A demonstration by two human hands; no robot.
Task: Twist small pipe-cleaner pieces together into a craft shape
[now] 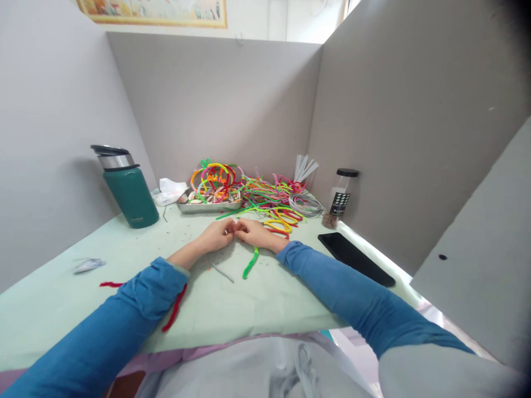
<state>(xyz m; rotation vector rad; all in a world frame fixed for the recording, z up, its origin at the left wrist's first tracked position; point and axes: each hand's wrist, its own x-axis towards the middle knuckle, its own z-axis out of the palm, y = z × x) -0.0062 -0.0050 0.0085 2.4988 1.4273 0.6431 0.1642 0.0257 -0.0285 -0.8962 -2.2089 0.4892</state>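
Above the tabletop point(286, 301), both hands point(216, 235) point(254, 232) pinch a small, perhaps reddish piece point(234, 227).

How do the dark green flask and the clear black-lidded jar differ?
The dark green silver-collared flask is opaque; the clear cylindrical black-lidded jar shows brown contents at its bottom. The flask looks wider than the jar. The flask is on the left, the jar on the right. Both stand upright.
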